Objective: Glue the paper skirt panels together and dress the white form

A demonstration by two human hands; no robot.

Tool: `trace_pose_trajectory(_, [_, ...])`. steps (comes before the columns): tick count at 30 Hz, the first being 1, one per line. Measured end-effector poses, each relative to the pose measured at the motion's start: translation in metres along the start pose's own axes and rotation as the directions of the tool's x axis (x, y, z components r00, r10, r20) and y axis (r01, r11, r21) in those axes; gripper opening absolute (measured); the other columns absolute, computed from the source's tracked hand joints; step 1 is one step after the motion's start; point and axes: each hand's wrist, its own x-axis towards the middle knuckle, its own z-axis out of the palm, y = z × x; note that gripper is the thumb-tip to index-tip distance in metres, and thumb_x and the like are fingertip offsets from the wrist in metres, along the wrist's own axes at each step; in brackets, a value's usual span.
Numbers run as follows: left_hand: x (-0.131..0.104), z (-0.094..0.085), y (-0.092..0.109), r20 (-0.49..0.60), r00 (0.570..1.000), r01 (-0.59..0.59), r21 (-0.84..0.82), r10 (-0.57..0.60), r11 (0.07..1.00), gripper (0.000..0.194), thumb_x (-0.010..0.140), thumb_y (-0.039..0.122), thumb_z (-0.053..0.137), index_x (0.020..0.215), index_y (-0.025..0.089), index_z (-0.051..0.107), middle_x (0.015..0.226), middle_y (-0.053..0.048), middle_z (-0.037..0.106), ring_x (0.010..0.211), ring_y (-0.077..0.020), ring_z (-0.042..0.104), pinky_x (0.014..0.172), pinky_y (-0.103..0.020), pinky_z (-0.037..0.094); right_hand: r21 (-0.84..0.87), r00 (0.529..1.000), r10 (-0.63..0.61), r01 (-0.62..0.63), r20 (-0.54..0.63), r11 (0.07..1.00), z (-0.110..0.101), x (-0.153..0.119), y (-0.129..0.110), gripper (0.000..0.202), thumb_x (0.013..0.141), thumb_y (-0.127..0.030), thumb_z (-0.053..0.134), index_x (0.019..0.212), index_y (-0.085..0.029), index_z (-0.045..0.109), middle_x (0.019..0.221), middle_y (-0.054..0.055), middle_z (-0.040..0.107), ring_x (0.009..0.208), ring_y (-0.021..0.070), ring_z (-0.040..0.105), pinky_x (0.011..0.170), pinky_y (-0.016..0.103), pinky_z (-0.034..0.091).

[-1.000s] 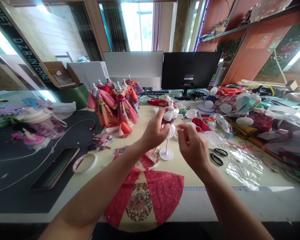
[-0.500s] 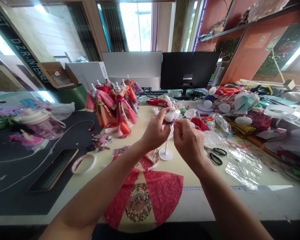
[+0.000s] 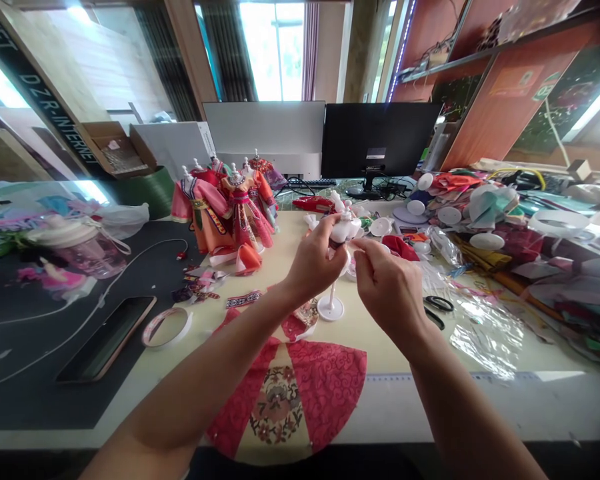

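A small white mannequin [image 3: 343, 231] stands upright in front of me, its round base [image 3: 331, 308] on the table. My left hand [image 3: 316, 261] is closed around its torso, with the thumb at the waist, where a dark band partly shows. To the right of the waist is my right hand [image 3: 391, 280], its thumb and forefinger pinched together. Whatever lies between those fingertips is too small to make out. Below my forearms a red and cream fabric piece [image 3: 329, 393] with a floral panel lies spread flat at the table's front edge. A smaller patterned piece [image 3: 296, 327] lies behind it.
Several dressed mannequins [image 3: 240, 207] stand at the back left. A tape roll [image 3: 167, 327] and a phone [image 3: 107, 339] lie on the left. Black-handled scissors [image 3: 439, 304] and clear plastic bags [image 3: 487, 337] are on the right, before a heap of fabric [image 3: 520, 247]. Two monitors [image 3: 380, 143] stand behind.
My right hand has moved a little to the right, away from the mannequin's waist, and now covers part of the scissors. My left hand keeps its hold with hardly any movement.
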Motion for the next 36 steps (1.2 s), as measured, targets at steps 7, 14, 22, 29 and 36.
trace_pose_trajectory(7, [0.000,-0.001,-0.004,0.015,1.000,0.026,-0.074,-0.025,0.997,0.045,0.076,0.012,0.052,0.121,0.014,0.046,0.105,-0.009,0.063,0.086,-0.0162,0.062,0.080,-0.032,0.054,-0.018,0.996,0.029,-0.031,-0.084,0.999,0.003,-0.009,0.003,0.020,0.086,-0.023,0.047,0.090,-0.014,0.064,0.051,0.000,0.060,0.040,0.0101,0.047,0.043,0.023,0.026])
trace_pose_trajectory(14, [0.001,-0.003,0.000,0.010,0.999,0.034,-0.078,-0.033,0.996,0.043,0.076,0.014,0.054,0.119,0.015,0.047,0.103,-0.008,0.065,0.081,-0.0136,0.061,0.078,-0.029,0.054,0.002,0.995,0.034,-0.034,-0.093,0.999,0.013,-0.005,0.005,0.018,0.086,-0.022,0.047,0.088,-0.014,0.063,0.055,0.002,0.063,0.044,0.0118,0.051,0.043,0.023,0.026])
trace_pose_trajectory(22, [0.000,-0.004,0.001,0.018,0.998,0.055,-0.036,-0.055,0.998,0.045,0.076,0.015,0.054,0.120,0.015,0.047,0.100,-0.008,0.065,0.077,-0.0130,0.060,0.069,-0.026,0.053,0.002,0.995,0.026,-0.026,-0.098,1.000,0.013,-0.003,0.001,0.018,0.086,-0.023,0.047,0.087,-0.015,0.062,0.055,0.000,0.062,0.044,0.0111,0.051,0.043,0.023,0.027])
trace_pose_trajectory(29, [0.000,-0.004,0.002,0.005,0.998,0.059,-0.015,-0.059,0.998,0.044,0.075,0.013,0.053,0.119,0.014,0.048,0.100,-0.008,0.065,0.077,-0.0132,0.061,0.068,-0.026,0.052,0.002,0.991,-0.020,0.020,-0.134,1.000,0.011,-0.008,0.003,0.016,0.086,-0.023,0.048,0.087,-0.015,0.062,0.053,-0.001,0.060,0.042,0.0090,0.048,0.045,0.022,0.030])
trace_pose_trajectory(36, [0.000,-0.003,0.002,-0.002,0.998,0.060,-0.027,-0.060,0.998,0.043,0.076,0.016,0.055,0.118,0.016,0.049,0.099,-0.007,0.066,0.076,-0.0137,0.060,0.068,-0.027,0.053,-0.027,0.996,0.012,-0.014,-0.083,1.000,0.013,-0.004,0.002,0.019,0.086,-0.024,0.046,0.087,-0.015,0.063,0.056,0.000,0.061,0.045,0.0097,0.050,0.045,0.023,0.028])
